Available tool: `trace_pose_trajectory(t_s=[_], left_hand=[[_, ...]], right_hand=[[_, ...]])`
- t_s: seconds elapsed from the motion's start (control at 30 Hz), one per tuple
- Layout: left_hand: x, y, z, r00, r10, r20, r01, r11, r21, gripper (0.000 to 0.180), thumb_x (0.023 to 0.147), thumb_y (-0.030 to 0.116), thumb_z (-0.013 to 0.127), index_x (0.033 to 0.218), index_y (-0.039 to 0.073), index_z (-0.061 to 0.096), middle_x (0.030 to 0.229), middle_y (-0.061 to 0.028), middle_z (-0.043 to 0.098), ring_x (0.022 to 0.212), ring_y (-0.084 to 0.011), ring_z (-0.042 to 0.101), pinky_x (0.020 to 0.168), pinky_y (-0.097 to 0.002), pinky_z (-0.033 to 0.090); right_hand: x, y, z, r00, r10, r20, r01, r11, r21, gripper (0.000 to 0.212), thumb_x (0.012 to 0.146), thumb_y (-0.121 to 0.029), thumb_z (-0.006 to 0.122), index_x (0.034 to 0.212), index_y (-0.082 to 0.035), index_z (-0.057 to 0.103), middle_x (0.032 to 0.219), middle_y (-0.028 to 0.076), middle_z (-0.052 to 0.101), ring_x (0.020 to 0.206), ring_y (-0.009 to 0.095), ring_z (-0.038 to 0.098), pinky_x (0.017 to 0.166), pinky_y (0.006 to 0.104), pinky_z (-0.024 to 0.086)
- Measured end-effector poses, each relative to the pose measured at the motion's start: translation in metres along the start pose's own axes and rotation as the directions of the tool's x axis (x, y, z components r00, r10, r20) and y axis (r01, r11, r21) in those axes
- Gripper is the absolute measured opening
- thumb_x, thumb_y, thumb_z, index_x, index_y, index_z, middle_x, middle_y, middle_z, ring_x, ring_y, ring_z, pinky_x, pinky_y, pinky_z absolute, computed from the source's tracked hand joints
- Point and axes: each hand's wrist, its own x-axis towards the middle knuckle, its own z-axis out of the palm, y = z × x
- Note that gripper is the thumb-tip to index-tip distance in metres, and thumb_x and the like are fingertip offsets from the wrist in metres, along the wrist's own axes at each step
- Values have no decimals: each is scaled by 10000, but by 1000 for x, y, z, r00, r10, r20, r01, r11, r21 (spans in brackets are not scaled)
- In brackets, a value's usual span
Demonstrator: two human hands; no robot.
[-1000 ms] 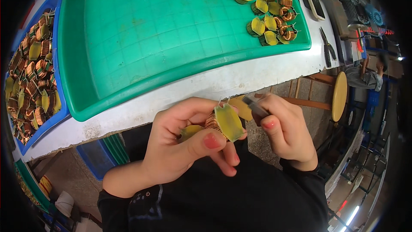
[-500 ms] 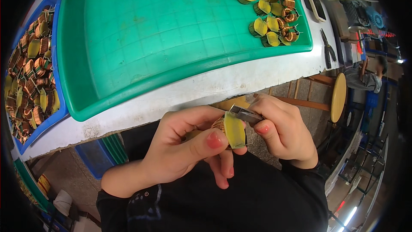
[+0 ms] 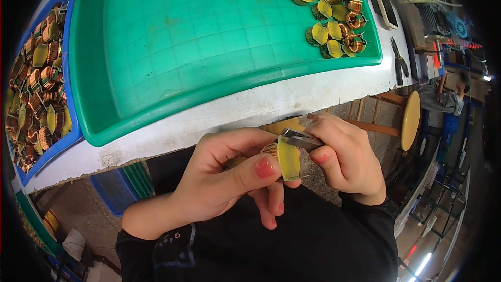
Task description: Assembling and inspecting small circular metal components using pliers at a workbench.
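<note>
My left hand (image 3: 229, 177) grips a copper-wound coil (image 3: 288, 160) between thumb and fingers, its flat yellow end plate turned outward to the right. Thin wire leads stick out at the plate's corners. In my right hand (image 3: 347, 159), thumb and bent fingers pinch a short, flat grey metal tool (image 3: 301, 140); its exact kind is hard to make out. The tool's tip meets the upper edge of the yellow plate, by a lead there. Both hands are above my lap, in front of the table edge.
A large green tray (image 3: 209, 36) lies on the white table (image 3: 250, 102), with several coils (image 3: 334, 30) at its right end. More coils fill a blue bin (image 3: 75, 99) at left. Pliers (image 3: 399, 62) rest at right. Beyond are a wooden stool (image 3: 410, 120) and another person (image 3: 443, 96).
The coil and the tool have shifted very slightly to the right, the tip staying at the plate's upper edge. My grips look the same.
</note>
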Motion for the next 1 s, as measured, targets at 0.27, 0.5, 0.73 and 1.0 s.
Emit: trace_pose_trajectory(t_s=[0.27, 0.5, 0.73, 1.0], left_hand=[[-2, 0, 0, 1000, 2, 7, -3, 1000, 12, 330, 919, 121, 533, 1161, -93, 466, 937, -218, 601, 610, -233, 612, 481, -309, 566], [0, 1, 8, 992, 41, -118, -38, 999, 28, 332, 854, 18, 597, 1143, -89, 474, 933, -213, 599, 629, -233, 618, 516, -303, 573], [-2, -7, 11, 922, 358, -144, -301, 901, 313, 439, 712, -130, 683, 1105, -76, 494, 1013, -196, 568, 711, -221, 629, 607, -288, 577], [3, -22, 6, 805, 591, -51, -477, 696, 537, 437, 693, -140, 696, 1083, -66, 514, 1020, -172, 570, 782, -204, 630, 668, -254, 552]], right_hand=[[0, -3, -3, 999, -49, 2, 49, 992, -116, 148, 861, -138, 569, 911, -4, 528, 749, 120, 525, 622, 280, 500, 588, 324, 427], [-1, 0, 2, 997, -66, -32, 61, 988, -144, 151, 862, -144, 571, 905, -6, 526, 739, 120, 527, 591, 285, 496, 566, 332, 429], [0, 0, 3, 1000, -18, -17, 16, 992, -122, 158, 858, -148, 579, 897, -7, 522, 739, 121, 527, 581, 290, 497, 557, 338, 431], [0, 6, 14, 982, -114, -148, 76, 967, -242, 171, 855, -161, 588, 877, -4, 525, 704, 108, 489, 571, 267, 466, 536, 328, 416]])
